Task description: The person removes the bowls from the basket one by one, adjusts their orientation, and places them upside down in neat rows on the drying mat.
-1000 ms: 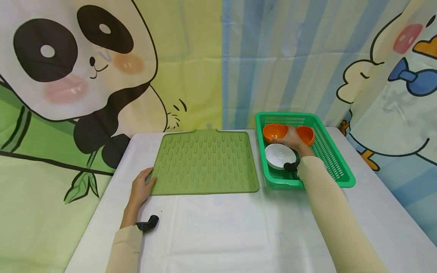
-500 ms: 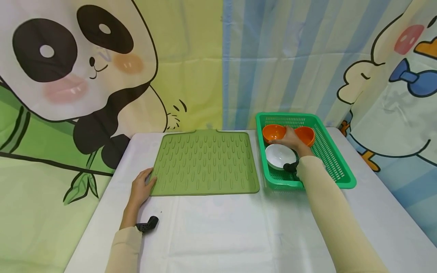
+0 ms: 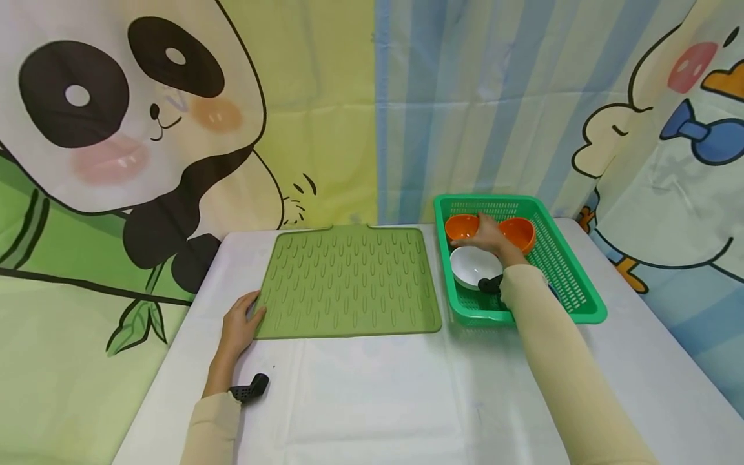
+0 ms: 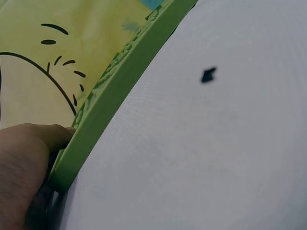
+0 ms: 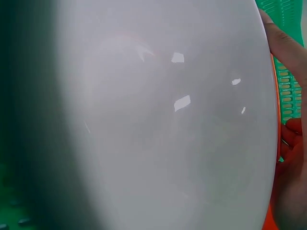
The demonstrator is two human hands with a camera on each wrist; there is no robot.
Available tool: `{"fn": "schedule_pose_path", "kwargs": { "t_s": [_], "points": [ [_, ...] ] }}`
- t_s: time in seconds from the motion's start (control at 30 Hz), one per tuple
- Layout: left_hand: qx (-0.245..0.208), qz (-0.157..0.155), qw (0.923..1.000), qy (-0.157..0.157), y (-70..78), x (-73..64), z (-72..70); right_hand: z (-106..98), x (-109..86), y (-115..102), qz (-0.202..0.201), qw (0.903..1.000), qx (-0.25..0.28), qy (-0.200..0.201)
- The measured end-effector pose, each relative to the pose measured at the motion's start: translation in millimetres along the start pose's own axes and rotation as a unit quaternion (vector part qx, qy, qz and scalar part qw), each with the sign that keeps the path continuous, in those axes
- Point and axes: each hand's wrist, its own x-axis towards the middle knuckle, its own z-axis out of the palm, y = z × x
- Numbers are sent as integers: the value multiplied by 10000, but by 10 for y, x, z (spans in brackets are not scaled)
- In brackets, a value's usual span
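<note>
A green draining mat (image 3: 351, 284) with raised ridges lies on the white table. My left hand (image 3: 237, 326) rests at its front left corner; in the left wrist view the thumb (image 4: 60, 136) touches the mat edge (image 4: 110, 108). Over the green basket (image 3: 581, 284), my right hand (image 3: 491, 237) grips the left orange bowl (image 3: 461, 226) at its right side, thumb and fingers spread around the rim. A second orange bowl (image 3: 519, 234) sits just right of the hand. The white bowl (image 3: 473, 266) in front of the hand fills most of the right wrist view.
The basket's raised walls surround the bowls and right hand. A printed curtain (image 3: 325, 116) hangs behind the table (image 3: 360, 400). A small dark speck (image 4: 208, 74) lies on the cloth near the left hand.
My right hand has shifted slightly left over the left orange bowl, covering more of its right side. My left hand stays at the mat corner. The head view has tilted slightly.
</note>
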Motion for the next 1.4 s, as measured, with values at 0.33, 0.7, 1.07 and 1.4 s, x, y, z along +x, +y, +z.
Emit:
{"fn": "schedule_pose_path", "kwargs": {
  "t_s": [0.33,0.7,1.07,1.4],
  "points": [
    [1,-17,10000,18,-11,-1,-6,9,4,-39,-11,9999,-125,99],
    [23,-33,10000,7,-16,-15,10,52,8,49,-107,9993,26,352],
    [-11,-23,10000,-10,-15,-3,1,21,-35,38,-187,9988,173,415],
    [-6,-30,10000,-18,14,-6,-18,6,-47,4,-205,9977,351,540]
  ]
}}
